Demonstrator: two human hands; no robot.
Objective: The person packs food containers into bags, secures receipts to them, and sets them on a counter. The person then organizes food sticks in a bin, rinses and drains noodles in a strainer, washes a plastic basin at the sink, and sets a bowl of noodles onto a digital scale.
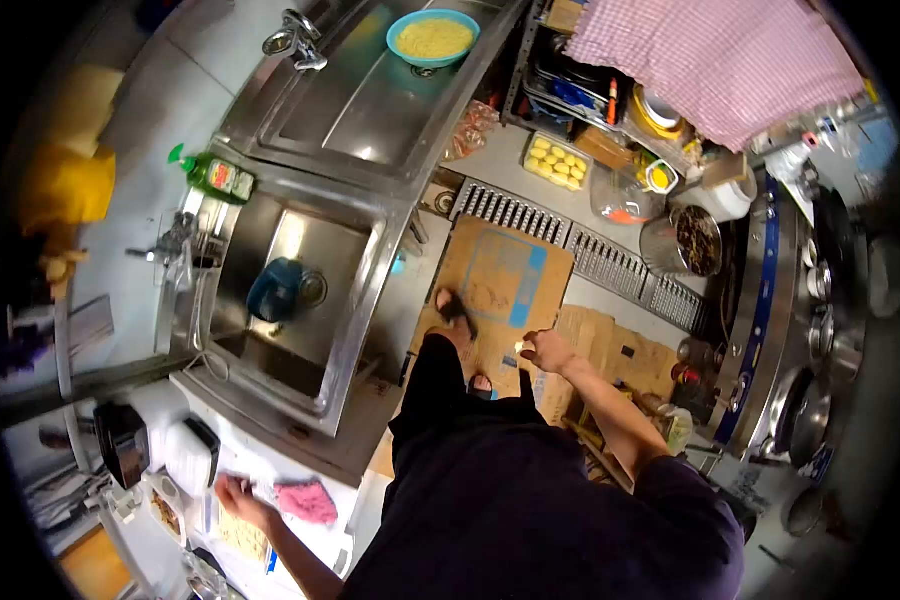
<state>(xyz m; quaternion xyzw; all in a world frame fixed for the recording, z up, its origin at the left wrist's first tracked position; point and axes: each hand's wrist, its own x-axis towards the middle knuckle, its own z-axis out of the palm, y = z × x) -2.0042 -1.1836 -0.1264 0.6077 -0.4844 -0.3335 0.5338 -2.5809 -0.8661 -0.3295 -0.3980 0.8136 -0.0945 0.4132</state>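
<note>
My right hand is closed in a pinch over the floor, in front of my body. A small white piece, too small to name, shows at its fingertips. At lower left, my left hand is over the white counter, its fingers blurred. Close below it lies a tray of pale, chopped-looking food. A pink cloth lies to the right of that hand, and a white container with a black rim stands beyond its fingers.
A steel sink holds a dark blue bowl. A turquoise basin of yellow food stands farther up. Flattened cardboard covers the floor beside a drain grate. A pot and the stove are at right.
</note>
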